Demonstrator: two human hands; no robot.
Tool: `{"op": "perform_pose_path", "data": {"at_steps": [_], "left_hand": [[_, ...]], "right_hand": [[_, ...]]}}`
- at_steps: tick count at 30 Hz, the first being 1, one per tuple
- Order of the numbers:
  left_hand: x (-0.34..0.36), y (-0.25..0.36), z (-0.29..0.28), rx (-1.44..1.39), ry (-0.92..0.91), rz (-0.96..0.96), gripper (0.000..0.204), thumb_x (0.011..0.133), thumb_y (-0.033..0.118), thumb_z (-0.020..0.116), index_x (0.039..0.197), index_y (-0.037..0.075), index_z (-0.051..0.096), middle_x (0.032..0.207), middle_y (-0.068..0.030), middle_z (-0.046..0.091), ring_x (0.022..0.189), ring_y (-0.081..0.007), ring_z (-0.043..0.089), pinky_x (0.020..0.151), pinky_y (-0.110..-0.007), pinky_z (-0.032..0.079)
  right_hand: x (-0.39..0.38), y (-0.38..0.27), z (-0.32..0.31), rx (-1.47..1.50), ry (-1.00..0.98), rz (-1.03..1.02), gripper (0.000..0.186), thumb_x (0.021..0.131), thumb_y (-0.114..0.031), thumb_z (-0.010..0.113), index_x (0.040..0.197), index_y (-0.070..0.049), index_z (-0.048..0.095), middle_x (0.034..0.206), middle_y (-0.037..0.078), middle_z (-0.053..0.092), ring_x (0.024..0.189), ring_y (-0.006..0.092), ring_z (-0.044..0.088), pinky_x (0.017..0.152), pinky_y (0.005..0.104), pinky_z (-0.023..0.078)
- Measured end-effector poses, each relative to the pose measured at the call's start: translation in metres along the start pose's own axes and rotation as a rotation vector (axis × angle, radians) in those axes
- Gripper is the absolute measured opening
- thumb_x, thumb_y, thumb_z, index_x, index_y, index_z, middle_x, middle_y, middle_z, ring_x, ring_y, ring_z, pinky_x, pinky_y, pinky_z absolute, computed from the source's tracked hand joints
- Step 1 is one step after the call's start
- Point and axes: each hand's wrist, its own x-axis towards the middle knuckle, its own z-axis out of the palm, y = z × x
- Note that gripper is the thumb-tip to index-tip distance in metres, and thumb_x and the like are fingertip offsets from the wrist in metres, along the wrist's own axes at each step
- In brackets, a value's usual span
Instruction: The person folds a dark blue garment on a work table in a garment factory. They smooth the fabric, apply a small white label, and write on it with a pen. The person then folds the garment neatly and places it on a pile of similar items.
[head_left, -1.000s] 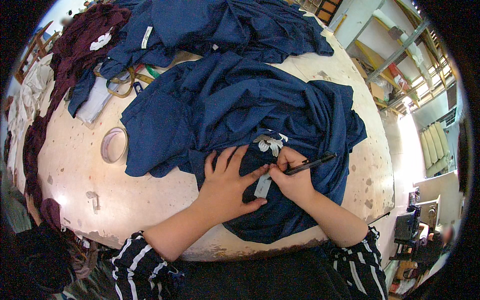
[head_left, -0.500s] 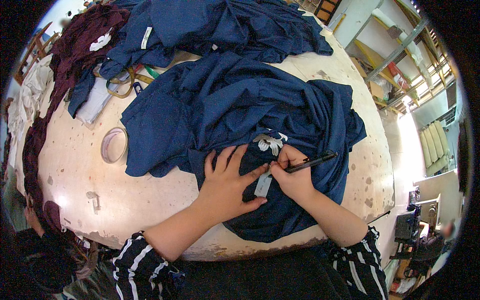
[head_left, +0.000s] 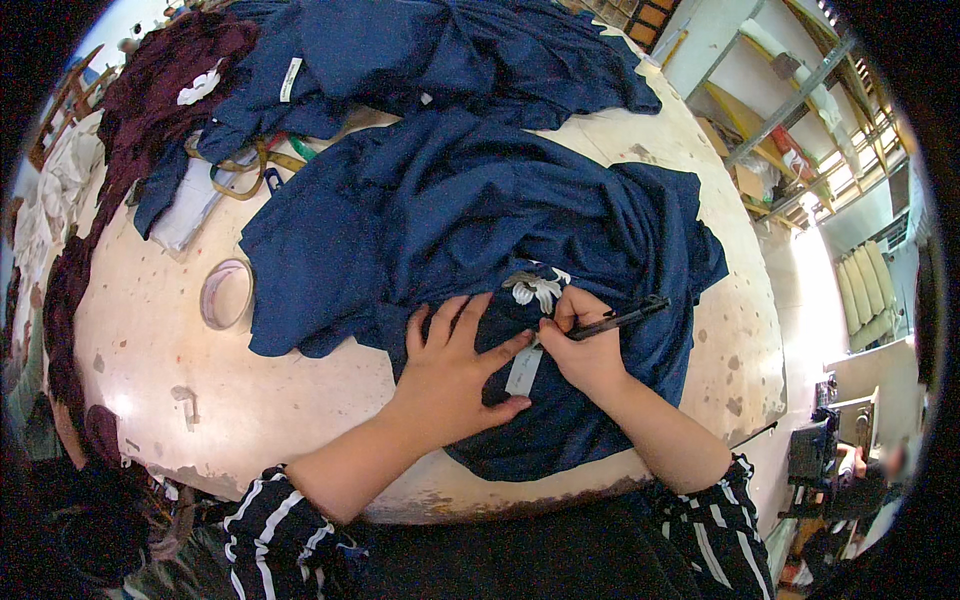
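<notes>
My left hand (head_left: 450, 375) lies on a navy garment (head_left: 420, 220) in the lower middle, fingers spread, thumb and forefinger beside a small pale label (head_left: 522, 371). My right hand (head_left: 590, 350) grips a black pen (head_left: 632, 315), slanted up to the right; its tip, near the label's upper end, is hidden by fingers. Just above both hands is a white flower-shaped piece (head_left: 535, 291) on the navy cloth.
A tape roll (head_left: 242, 295) sits left on the pale table (head_left: 150, 340). Behind are more navy cloth (head_left: 440, 55), maroon cloth (head_left: 150, 90), papers (head_left: 190, 220) and a measuring tape (head_left: 255, 178). Shelving (head_left: 770, 150) stands right; another person (head_left: 870, 480) is lower right, another (head_left: 80, 510) lower left.
The pen and my right fingers have shifted very slightly upward. My left hand stays on the cloth in much the same place.
</notes>
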Motion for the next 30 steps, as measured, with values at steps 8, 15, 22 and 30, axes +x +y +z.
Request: {"op": "perform_pose_path", "data": {"at_steps": [8,15,22,30], "left_hand": [[0.000,-0.001,0.001,0.023,-0.009,0.002,0.061,0.064,0.054,0.066,0.120,0.029,0.056,0.131,-0.0188,0.033,0.122,-0.0362,0.028,0.095,-0.058,0.022],[0.000,-0.001,0.002,0.035,-0.011,-0.005,0.062,0.063,0.055,0.066,0.120,0.031,0.056,0.132,-0.0186,0.034,0.121,-0.0373,0.029,0.095,-0.057,0.022],[0.001,0.001,0.000,0.037,-0.016,-0.008,0.063,0.063,0.054,0.067,0.120,0.030,0.056,0.132,-0.0190,0.034,0.122,-0.0368,0.028,0.096,-0.057,0.021],[0.000,0.000,0.000,0.001,0.011,-0.005,0.061,0.063,0.051,0.068,0.118,0.027,0.057,0.130,-0.0193,0.034,0.121,-0.0357,0.028,0.095,-0.059,0.022]], "right_hand": [[-0.001,-0.001,-0.001,0.009,-0.008,0.002,0.028,0.070,0.000,0.060,0.060,-0.007,0.034,0.056,-0.002,0.034,0.055,0.0066,0.031,0.049,0.0241,0.027],[-0.001,0.002,-0.001,0.015,0.001,-0.020,0.027,0.071,0.001,0.059,0.061,-0.007,0.034,0.057,-0.002,0.035,0.055,0.0062,0.032,0.048,0.0240,0.027],[-0.001,0.006,-0.001,-0.040,0.025,-0.018,0.028,0.072,0.002,0.058,0.061,-0.007,0.034,0.058,-0.002,0.036,0.055,0.0056,0.032,0.048,0.0231,0.027],[-0.007,-0.021,-0.008,0.384,-0.020,0.096,0.030,0.075,0.001,0.065,0.064,-0.008,0.039,0.062,0.002,0.047,0.047,0.0071,0.048,0.046,0.0200,0.043]]}}
